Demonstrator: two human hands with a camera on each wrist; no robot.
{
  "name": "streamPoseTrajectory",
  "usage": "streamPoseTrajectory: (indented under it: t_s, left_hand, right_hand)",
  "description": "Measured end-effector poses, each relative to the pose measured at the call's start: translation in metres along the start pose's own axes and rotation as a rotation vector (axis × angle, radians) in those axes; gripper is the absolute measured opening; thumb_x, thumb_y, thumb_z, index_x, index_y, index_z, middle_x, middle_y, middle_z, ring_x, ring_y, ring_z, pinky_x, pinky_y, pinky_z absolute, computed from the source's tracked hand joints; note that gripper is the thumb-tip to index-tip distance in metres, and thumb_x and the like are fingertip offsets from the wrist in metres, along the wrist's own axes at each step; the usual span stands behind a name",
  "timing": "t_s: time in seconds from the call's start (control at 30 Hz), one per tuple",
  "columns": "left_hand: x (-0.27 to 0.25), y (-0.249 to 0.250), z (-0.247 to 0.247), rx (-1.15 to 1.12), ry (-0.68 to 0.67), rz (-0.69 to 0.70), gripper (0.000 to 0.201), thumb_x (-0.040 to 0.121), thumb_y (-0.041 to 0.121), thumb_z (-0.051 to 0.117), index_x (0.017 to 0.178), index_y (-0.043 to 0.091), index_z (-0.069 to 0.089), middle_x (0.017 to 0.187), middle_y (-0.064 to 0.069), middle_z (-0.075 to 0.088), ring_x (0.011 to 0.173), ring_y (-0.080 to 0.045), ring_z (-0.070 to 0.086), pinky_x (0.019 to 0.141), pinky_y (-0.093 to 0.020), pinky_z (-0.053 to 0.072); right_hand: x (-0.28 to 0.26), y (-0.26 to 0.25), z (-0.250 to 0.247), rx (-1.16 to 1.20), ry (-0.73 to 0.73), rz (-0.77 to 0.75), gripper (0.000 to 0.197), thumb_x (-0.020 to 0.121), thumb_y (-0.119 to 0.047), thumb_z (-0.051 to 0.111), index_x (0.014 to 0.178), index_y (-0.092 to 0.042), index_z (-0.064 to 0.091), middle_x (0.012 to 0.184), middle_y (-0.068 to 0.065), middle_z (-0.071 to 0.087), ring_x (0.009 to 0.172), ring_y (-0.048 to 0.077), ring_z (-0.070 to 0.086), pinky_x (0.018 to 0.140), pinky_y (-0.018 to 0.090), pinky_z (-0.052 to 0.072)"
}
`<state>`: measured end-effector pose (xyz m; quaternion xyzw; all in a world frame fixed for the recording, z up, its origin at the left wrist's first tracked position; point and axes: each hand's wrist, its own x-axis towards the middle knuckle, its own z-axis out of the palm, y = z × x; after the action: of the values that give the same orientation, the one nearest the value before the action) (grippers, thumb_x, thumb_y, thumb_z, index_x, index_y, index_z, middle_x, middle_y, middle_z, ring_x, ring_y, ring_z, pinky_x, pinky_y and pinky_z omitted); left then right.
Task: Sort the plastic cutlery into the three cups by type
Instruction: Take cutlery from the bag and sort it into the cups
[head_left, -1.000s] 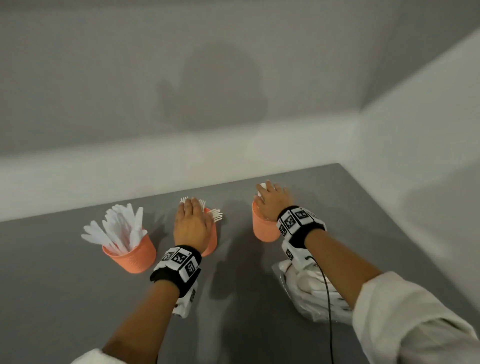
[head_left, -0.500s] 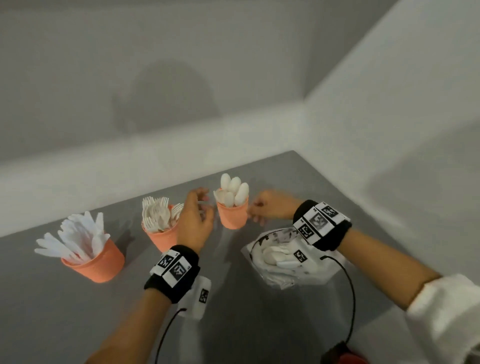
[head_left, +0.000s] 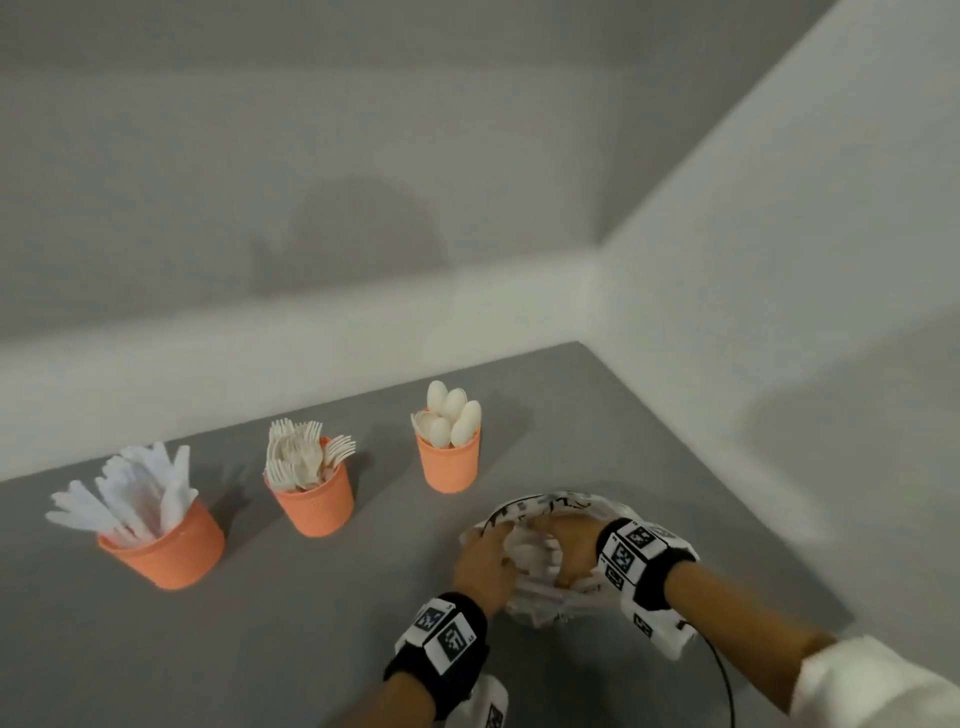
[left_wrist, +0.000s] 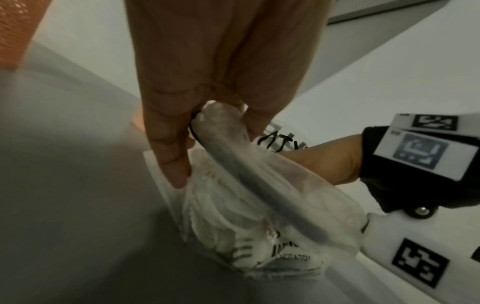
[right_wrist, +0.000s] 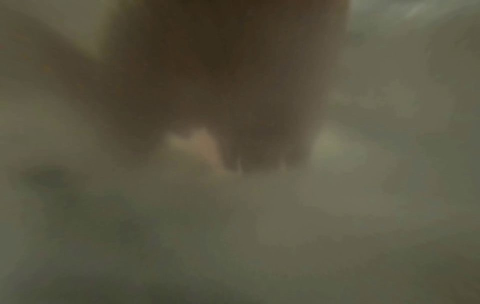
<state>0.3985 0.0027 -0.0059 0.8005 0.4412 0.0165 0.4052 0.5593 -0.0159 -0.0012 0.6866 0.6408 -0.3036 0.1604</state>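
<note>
Three orange cups stand in a row on the grey table: the left cup (head_left: 171, 551) holds white knives, the middle cup (head_left: 318, 504) forks, the right cup (head_left: 451, 467) spoons. In front of the spoon cup lies a clear plastic bag (head_left: 540, 597) of white cutlery. My left hand (head_left: 491, 551) pinches the bag's rim; the left wrist view shows the left hand (left_wrist: 213, 131) with the rim bunched between thumb and fingers. My right hand (head_left: 569, 551) reaches inside the bag. The right wrist view is dark and blurred, so what its fingers (right_wrist: 246, 133) hold is hidden.
White walls meet in a corner behind the table (head_left: 260, 649). The table's right edge runs close past the bag. A black cable (head_left: 722, 675) trails from my right wrist.
Both hands have drawn back from the cups to the bag. The left hand has taken hold of its rim and the right hand has gone inside.
</note>
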Motion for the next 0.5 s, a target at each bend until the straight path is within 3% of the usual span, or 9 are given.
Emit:
streamPoseTrajectory:
  t_s: [0.03,0.1,0.17,0.23,0.27,0.33,0.37,0.43,0.5]
  left_hand:
    - [-0.001,0.001,-0.004,-0.017,0.009,0.0,0.077,0.068,0.028,0.023,0.142,0.014,0.032,0.147,-0.008,0.036,0.136,-0.022,0.032,0.107,-0.023,0.024]
    - [-0.005,0.002,-0.012,-0.067,0.055,-0.005,0.081,0.063,0.025,0.022,0.142,0.014,0.034,0.146,-0.008,0.038,0.134,-0.022,0.036,0.107,-0.023,0.025]
    - [-0.006,0.003,-0.022,-0.089,0.079,-0.013,0.063,0.076,0.026,0.031,0.136,0.012,0.044,0.14,-0.01,0.045,0.13,-0.024,0.041,0.105,-0.024,0.028]
    - [0.0,-0.001,-0.033,-0.092,0.128,-0.014,0.042,0.085,0.004,0.04,0.122,0.011,0.059,0.131,-0.011,0.054,0.124,-0.025,0.048,0.102,-0.027,0.035]
    - [0.005,-0.005,-0.037,-0.105,0.161,-0.024,0.043,0.083,-0.004,0.04,0.115,0.011,0.064,0.128,-0.011,0.056,0.122,-0.026,0.05,0.101,-0.027,0.038]
    - [0.01,-0.008,-0.042,-0.117,0.186,-0.048,0.044,0.079,-0.007,0.041,0.108,0.012,0.067,0.125,-0.01,0.056,0.118,-0.025,0.051,0.098,-0.027,0.04]
    - [0.012,-0.008,-0.043,-0.106,0.201,-0.053,0.043,0.079,-0.006,0.041,0.107,0.013,0.067,0.125,-0.011,0.056,0.117,-0.025,0.051,0.097,-0.026,0.04]
    - [0.013,-0.007,-0.043,-0.09,0.211,-0.051,0.042,0.079,-0.005,0.041,0.107,0.012,0.067,0.125,-0.011,0.057,0.116,-0.026,0.052,0.097,-0.028,0.041]
    - [0.011,-0.004,-0.039,-0.078,0.197,-0.052,0.043,0.078,-0.005,0.04,0.108,0.011,0.066,0.125,-0.011,0.057,0.116,-0.026,0.052,0.097,-0.028,0.042]
  right_hand:
    - [0.004,-0.001,-0.003,-0.038,0.026,-0.015,0.083,0.075,-0.035,0.071,0.145,-0.024,0.027,0.147,0.001,0.037,0.137,0.023,0.033,0.113,0.04,0.028]
    - [0.008,0.002,-0.008,-0.079,0.077,-0.024,0.074,0.077,-0.042,0.066,0.141,-0.029,0.032,0.145,-0.003,0.039,0.133,0.021,0.037,0.111,0.038,0.031]
    - [0.008,0.004,-0.012,-0.052,0.044,-0.03,0.055,0.085,-0.037,0.06,0.135,-0.026,0.042,0.138,0.0,0.048,0.122,0.02,0.047,0.103,0.03,0.037]
    - [0.004,0.003,-0.015,0.006,0.042,-0.053,0.026,0.092,-0.035,0.052,0.115,-0.023,0.056,0.117,0.001,0.059,0.098,0.015,0.054,0.086,0.021,0.039]
    - [0.003,0.002,-0.014,0.033,0.08,-0.067,0.025,0.093,-0.04,0.046,0.108,-0.023,0.058,0.114,0.0,0.06,0.096,0.014,0.054,0.085,0.02,0.039]
    - [0.006,0.004,-0.009,0.04,0.142,-0.06,0.045,0.094,-0.047,0.033,0.121,-0.019,0.055,0.131,0.002,0.055,0.118,0.019,0.05,0.102,0.026,0.035]
    - [0.008,0.005,-0.006,0.016,0.152,-0.047,0.044,0.095,-0.042,0.032,0.127,-0.018,0.052,0.138,0.002,0.05,0.125,0.022,0.046,0.106,0.029,0.032]
    - [0.01,0.005,0.001,-0.052,0.161,-0.028,0.04,0.096,-0.034,0.04,0.134,-0.021,0.045,0.144,0.001,0.043,0.131,0.023,0.04,0.111,0.033,0.03]
    - [0.011,0.004,0.006,-0.045,0.154,-0.045,0.05,0.091,-0.038,0.051,0.138,-0.025,0.04,0.146,-0.001,0.04,0.135,0.023,0.036,0.113,0.034,0.027]
